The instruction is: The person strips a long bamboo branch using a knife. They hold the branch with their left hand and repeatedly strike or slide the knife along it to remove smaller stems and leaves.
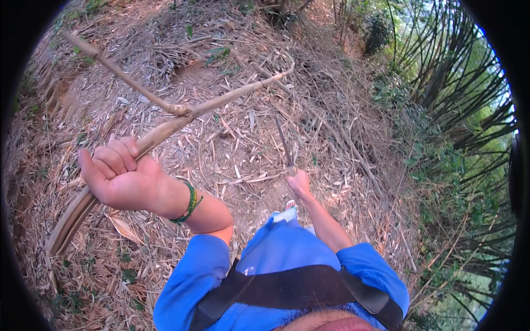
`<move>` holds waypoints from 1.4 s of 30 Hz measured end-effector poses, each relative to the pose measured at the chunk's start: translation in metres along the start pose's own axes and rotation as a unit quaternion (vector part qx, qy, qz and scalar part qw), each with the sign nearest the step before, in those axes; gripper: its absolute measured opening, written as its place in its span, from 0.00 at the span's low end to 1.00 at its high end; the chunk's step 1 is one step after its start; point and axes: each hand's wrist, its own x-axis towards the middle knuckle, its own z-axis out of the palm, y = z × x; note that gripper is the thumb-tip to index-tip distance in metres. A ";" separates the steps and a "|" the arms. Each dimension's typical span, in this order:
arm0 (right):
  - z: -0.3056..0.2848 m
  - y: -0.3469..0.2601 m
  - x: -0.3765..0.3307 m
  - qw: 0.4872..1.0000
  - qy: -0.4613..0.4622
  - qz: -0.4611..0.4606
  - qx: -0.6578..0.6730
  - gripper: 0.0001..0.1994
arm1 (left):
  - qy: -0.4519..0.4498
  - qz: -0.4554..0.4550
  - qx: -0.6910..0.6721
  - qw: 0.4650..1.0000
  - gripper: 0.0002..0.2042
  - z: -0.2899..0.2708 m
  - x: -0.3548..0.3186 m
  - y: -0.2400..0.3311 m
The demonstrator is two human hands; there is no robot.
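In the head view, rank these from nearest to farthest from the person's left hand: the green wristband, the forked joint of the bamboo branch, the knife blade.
1. Green wristband: on the wrist, right beside the left hand.
2. Forked joint: up along the bamboo branch that this hand grips, above and to its right.
3. Knife blade: farthest, across to the right, held in the right hand.

Sloped ground w/ dry bamboo leaves, twigs.

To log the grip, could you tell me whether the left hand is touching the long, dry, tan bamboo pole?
Touching. The head view shows the left hand with its fingers curled round the long, dry, tan bamboo pole, no gap visible.
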 end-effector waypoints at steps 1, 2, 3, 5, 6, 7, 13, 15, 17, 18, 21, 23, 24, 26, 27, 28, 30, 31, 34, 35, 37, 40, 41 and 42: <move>0.000 -0.024 -0.012 0.998 -0.021 0.008 0.056 0.12 | 0.010 -0.007 0.003 1.000 0.25 -0.009 0.003 -0.001; -0.003 -0.056 -0.016 0.993 -0.038 0.009 0.113 0.13 | 0.020 -0.010 0.001 1.000 0.25 -0.016 0.006 0.001; -0.003 -0.076 -0.015 0.987 -0.042 -0.028 0.154 0.15 | 0.030 -0.015 -0.005 0.999 0.25 -0.023 0.007 0.001; -0.008 -0.128 -0.010 0.968 -0.018 -0.139 0.206 0.20 | 0.030 -0.032 -0.024 0.999 0.25 -0.039 0.002 -0.002; -0.014 -0.164 -0.013 0.953 0.006 -0.207 0.219 0.23 | 0.037 -0.038 -0.025 0.998 0.25 -0.045 -0.002 -0.002; -0.016 -0.197 -0.017 0.944 -0.036 -0.215 0.249 0.25 | 0.044 -0.042 -0.026 0.998 0.25 -0.054 -0.005 -0.001; 0.026 -0.275 -0.020 0.888 -0.148 -0.333 0.281 0.32 | -0.042 -0.041 -0.059 0.996 0.24 -0.099 -0.024 0.005; 0.036 -0.280 -0.023 0.899 -0.114 -0.347 0.240 0.24 | -0.037 -0.050 -0.062 0.996 0.24 -0.105 -0.019 0.007; 0.042 -0.301 -0.043 0.912 -0.102 -0.345 0.198 0.20 | -0.011 -0.063 -0.073 0.995 0.23 -0.107 -0.004 0.016; 0.043 -0.315 -0.050 0.917 -0.053 -0.366 0.149 0.14 | -0.008 -0.066 -0.073 0.995 0.23 -0.104 0.006 0.020; 0.019 -0.351 -0.045 0.911 -0.001 -0.396 0.112 0.15 | -0.001 -0.087 -0.104 0.991 0.22 -0.062 0.032 0.038; -0.001 -0.396 -0.063 0.912 -0.001 -0.392 0.120 0.14 | 0.021 -0.060 -0.083 0.995 0.18 -0.031 0.067 0.047; -0.013 -0.415 -0.068 0.911 0.032 -0.397 0.103 0.14 | -0.020 -0.012 -0.028 0.999 0.18 -0.012 0.084 0.046; -0.050 -0.450 -0.063 0.905 0.097 -0.399 0.114 0.14 | -0.044 -0.063 -0.112 0.991 0.15 0.049 0.110 0.042; -0.059 -0.481 -0.067 0.893 0.109 -0.408 0.154 0.14 | -0.118 0.011 -0.063 0.991 0.13 0.078 0.141 0.032; -0.081 -0.484 -0.056 0.887 0.113 -0.406 0.186 0.16 | -0.140 0.018 -0.023 0.990 0.14 0.106 0.133 0.030; -0.137 -0.485 -0.021 0.871 0.155 -0.408 0.223 0.21 | -0.177 0.039 0.047 0.982 0.16 0.181 0.092 0.063; -0.169 -0.476 -0.002 0.865 0.189 -0.405 0.228 0.23 | -0.348 -0.009 -0.060 0.935 0.16 0.199 0.082 0.064; -0.202 -0.483 0.020 0.813 0.268 -0.473 0.208 0.22 | 0.011 0.320 0.025 0.947 0.21 0.239 0.056 0.042; -0.224 -0.453 0.022 0.814 0.212 -0.440 0.313 0.19 | 0.035 0.328 0.008 0.944 0.19 0.237 0.045 0.019; -0.221 -0.435 0.019 0.781 0.199 -0.375 0.459 0.14 | -0.138 0.343 -0.066 0.927 0.15 0.197 0.042 -0.048; -0.223 -0.412 0.034 0.706 0.402 -0.355 0.461 0.13 | -0.482 0.139 -0.123 0.856 0.17 0.111 0.045 -0.171; -0.228 -0.391 0.039 0.684 0.386 -0.383 0.486 0.14 | -0.506 0.104 -0.100 0.851 0.19 0.092 0.043 -0.220; -0.218 -0.380 0.040 0.684 0.397 -0.366 0.490 0.15 | -0.562 0.006 -0.003 0.827 0.19 0.066 0.039 -0.274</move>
